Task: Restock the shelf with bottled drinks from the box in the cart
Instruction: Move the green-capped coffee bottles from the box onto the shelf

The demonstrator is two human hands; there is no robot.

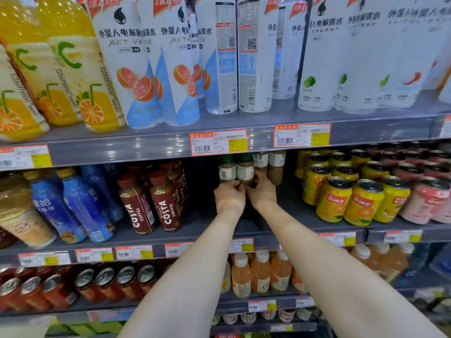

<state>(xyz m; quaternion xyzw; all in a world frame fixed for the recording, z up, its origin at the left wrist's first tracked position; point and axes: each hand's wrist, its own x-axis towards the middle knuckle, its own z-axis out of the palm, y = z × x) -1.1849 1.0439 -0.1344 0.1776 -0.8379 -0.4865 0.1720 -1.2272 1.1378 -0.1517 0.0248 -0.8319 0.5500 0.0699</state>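
Small glass coffee bottles (pixel 245 170) with pale labels and dark caps stand deep on the middle shelf (pixel 195 230), under its upper lip. Both my arms reach into that gap. My left hand (pixel 229 195) wraps the base of the left-front bottle (pixel 227 170). My right hand (pixel 262 191) holds the base of the bottle beside it. The two hands touch each other. Two more coffee bottles (pixel 275 164) stand behind to the right. The box and cart are out of view.
Costa coffee bottles (pixel 151 203) stand left of the gap, yellow orange-drink cans (pixel 349 201) to the right. Tall white electrolyte-water bottles (pixel 219 57) fill the shelf above. Red cans (pixel 73 286) and pale orange juice bottles (pixel 261 272) sit below.
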